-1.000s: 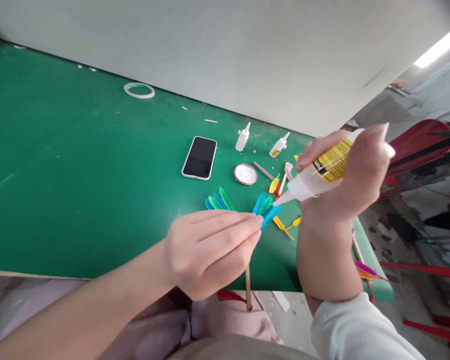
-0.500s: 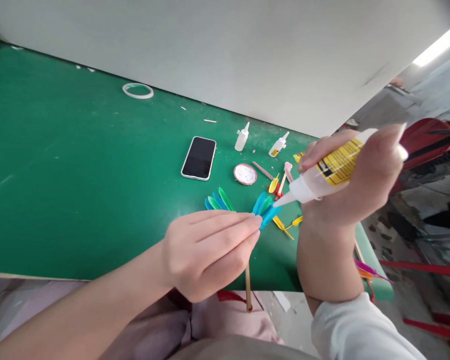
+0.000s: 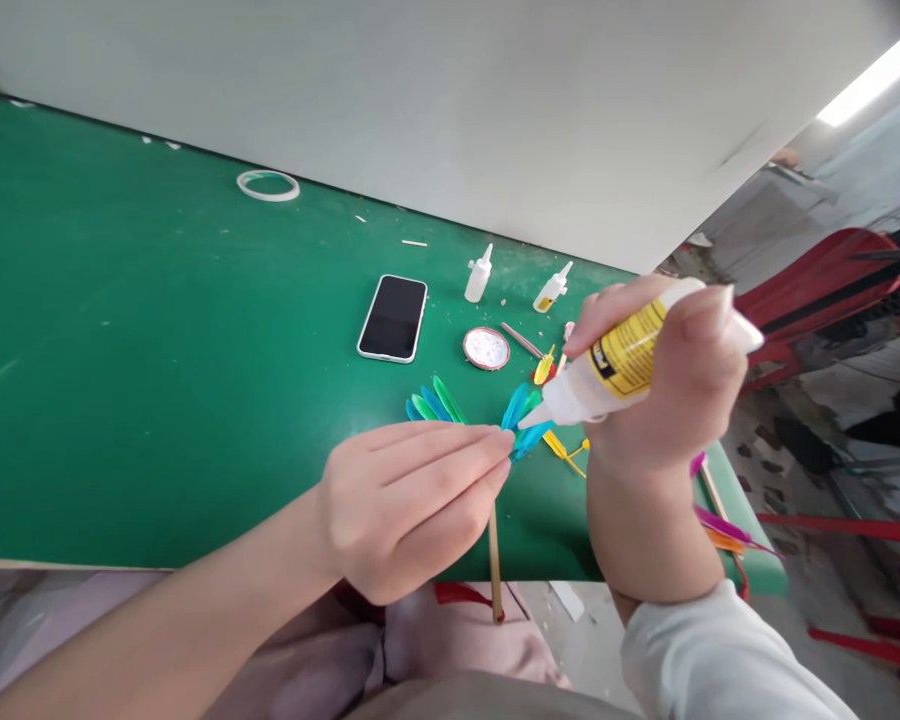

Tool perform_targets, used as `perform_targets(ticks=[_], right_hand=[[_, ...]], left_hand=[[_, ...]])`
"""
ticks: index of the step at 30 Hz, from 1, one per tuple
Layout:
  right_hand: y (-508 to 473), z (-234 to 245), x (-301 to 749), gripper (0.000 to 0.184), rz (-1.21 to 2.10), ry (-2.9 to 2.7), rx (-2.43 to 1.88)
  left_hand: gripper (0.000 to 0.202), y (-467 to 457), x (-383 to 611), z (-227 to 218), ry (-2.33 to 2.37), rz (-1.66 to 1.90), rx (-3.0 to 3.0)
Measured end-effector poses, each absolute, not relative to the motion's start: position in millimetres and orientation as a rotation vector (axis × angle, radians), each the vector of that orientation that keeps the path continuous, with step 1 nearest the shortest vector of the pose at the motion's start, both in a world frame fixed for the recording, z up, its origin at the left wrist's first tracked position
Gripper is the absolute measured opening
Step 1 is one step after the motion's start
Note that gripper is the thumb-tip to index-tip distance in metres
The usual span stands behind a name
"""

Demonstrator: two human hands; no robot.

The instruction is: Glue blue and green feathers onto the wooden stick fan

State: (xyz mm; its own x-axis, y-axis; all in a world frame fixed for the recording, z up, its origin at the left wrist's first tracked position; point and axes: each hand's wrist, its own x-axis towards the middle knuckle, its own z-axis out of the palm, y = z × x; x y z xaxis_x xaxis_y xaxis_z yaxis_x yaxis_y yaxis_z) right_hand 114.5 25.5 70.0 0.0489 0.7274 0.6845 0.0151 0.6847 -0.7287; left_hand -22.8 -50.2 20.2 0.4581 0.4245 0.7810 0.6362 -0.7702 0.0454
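My left hand (image 3: 409,505) is closed in a pinch on a thin wooden stick (image 3: 495,570) that carries blue and green feathers (image 3: 521,420) at its top. The stick runs down past the table's front edge. My right hand (image 3: 664,385) is wrapped round a clear glue bottle (image 3: 619,365) with a yellow label. The bottle's white nozzle touches the blue feathers just beyond my left fingertips. More green and blue feathers (image 3: 429,402) fan out behind my left fingers.
On the green table (image 3: 157,350) lie a black phone (image 3: 392,317), two small white bottles (image 3: 478,273) (image 3: 552,289), a round lid (image 3: 487,348), yellow feather pieces (image 3: 562,450) and a tape ring (image 3: 268,185). Pink and orange feathers (image 3: 720,530) lie at the right edge. Red chairs (image 3: 817,290) stand right.
My right hand has brought the glue bottle down and to the left, so its nozzle now meets the blue feathers. My left hand has kept its pinch on the stick.
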Motion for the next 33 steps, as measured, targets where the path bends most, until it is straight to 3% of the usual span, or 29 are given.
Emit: perform_targets(ticks=[10,14,21,28,33], right_hand=[[33.8,65.9,126.0,0.045,0.319,-1.486,-0.651],[38.9,64.1,130.2,0.046,0.259,-1.656,-0.892],[66.2,43.4,178.7,0.039,0.407,-1.496,-1.061],[80.0,-10.9,234.0,0.033,1.017,-1.281,-1.201],[73.0,-10.4,215.7,0.034,0.858,-1.426,-1.100]], left_hand=[[0.011,-51.2,-25.6,21.7,-0.936,-1.190,-2.469],[0.010,-53.3,-24.0,23.7,-0.979,-1.228,-2.451],[0.019,-41.6,-21.2,11.5,-1.077,-1.389,-2.356],[0.019,-8.0,-25.7,-8.2,-1.271,-1.199,-2.537],[0.018,-13.5,-15.2,-16.0,-0.868,-0.997,-2.469]])
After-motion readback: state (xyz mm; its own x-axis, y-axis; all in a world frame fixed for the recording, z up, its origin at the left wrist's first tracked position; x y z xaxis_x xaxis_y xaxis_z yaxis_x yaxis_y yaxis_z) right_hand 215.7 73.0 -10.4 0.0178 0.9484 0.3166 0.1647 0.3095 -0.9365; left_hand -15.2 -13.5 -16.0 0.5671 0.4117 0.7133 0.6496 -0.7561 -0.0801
